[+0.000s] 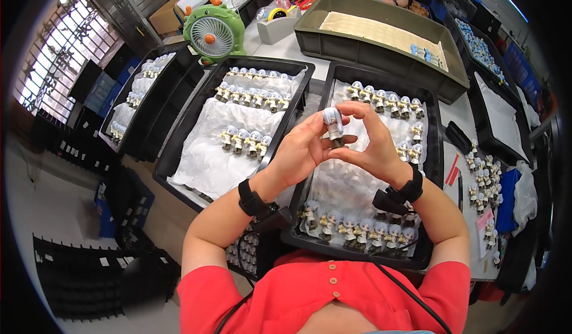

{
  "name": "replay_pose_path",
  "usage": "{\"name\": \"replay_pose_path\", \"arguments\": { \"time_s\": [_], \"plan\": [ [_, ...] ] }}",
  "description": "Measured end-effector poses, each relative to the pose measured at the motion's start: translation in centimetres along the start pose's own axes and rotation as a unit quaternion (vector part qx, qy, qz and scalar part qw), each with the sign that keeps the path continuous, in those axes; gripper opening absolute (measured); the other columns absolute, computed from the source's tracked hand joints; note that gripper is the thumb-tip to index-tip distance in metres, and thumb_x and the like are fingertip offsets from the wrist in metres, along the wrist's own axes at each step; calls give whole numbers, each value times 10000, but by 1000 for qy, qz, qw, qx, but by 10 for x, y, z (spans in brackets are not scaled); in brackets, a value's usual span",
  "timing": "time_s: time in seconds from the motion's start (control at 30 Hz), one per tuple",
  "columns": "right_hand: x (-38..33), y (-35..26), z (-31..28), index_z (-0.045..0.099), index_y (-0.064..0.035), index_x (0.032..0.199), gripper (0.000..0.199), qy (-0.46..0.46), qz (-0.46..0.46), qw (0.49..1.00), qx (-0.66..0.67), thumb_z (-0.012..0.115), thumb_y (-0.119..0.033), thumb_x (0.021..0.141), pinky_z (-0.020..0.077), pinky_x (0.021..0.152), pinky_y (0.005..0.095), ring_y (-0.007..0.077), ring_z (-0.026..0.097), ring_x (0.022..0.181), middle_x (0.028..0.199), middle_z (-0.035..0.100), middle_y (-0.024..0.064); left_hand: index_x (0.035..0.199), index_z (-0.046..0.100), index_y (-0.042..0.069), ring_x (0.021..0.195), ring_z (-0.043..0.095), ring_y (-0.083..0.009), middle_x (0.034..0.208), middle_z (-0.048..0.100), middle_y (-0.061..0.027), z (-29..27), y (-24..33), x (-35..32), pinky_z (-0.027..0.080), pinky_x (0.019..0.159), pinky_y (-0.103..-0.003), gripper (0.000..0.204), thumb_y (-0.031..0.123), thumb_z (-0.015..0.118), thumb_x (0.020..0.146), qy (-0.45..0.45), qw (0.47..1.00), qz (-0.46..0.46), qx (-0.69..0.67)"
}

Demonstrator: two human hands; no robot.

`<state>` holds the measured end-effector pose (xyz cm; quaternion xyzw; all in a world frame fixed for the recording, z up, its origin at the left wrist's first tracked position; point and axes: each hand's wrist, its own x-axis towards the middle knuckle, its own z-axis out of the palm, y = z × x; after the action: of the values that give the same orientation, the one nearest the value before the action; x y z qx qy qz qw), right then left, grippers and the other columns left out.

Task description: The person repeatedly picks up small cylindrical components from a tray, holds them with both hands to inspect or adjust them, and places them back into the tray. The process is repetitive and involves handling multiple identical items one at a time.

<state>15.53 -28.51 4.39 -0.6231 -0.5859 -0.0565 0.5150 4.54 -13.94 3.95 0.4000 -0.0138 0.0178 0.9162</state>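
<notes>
A small figurine [334, 129] with pale blue hair, a white outfit and dark feet is held upright between my two hands. My left hand [298, 152] pinches it from the left side. My right hand [376, 146] curves round it, index finger by the head and thumb by the feet. Both are above a black tray [438, 173] lined with white sheeting, where rows of similar figurines [362, 234] stand at the near and far ends. A second black tray [304, 78] to the left also carries rows of such figurines [245, 140].
A green fan [213, 35] stands at the back left, and an olive bin [381, 63] at the back. More figurines [485, 176] lie on the right of the table near red sticks [453, 170]. Another black tray [161, 119] is far left. Someone sits across the table.
</notes>
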Motion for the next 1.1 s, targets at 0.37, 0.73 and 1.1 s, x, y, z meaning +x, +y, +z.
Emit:
{"name": "replay_pose_path", "arguments": {
  "time_s": [0.37, 0.73, 1.1],
  "plan": [
    [-1, -4, 4, 434, -87, 1325, 837, -6, -39, 999, 7, 849, -113, 598, 512, 868, 350, 282, 507, 1090, 1214, 508, 110, 1351, 369, 44, 1046, 575, -281, 1252, 497, -129, -1, 0, -2, 528, 834, -393, 475, 372, 340, 1009, -51, 997, 8, 53],
    [-4, -3, 3, 377, -94, 1375, 917, -10, -3, 1000, 30, 863, -132, 599, 520, 870, 341, 246, 530, 1083, 1219, 518, 109, 1372, 344, 58, 1066, 573, -264, 1238, 512, -126, 5, 2, -2, 504, 851, -378, 492, 392, 323, 1011, -27, 999, -35, -19],
    [-2, 0, 3, 397, -104, 1366, 918, -4, -29, 1000, 10, 867, -133, 578, 503, 867, 335, 246, 523, 1061, 1202, 535, 96, 1362, 362, 43, 1097, 563, -260, 1239, 517, -142, 2, 1, -1, 502, 867, -380, 492, 384, 339, 1008, -26, 1000, -15, 10]
  ]
}}
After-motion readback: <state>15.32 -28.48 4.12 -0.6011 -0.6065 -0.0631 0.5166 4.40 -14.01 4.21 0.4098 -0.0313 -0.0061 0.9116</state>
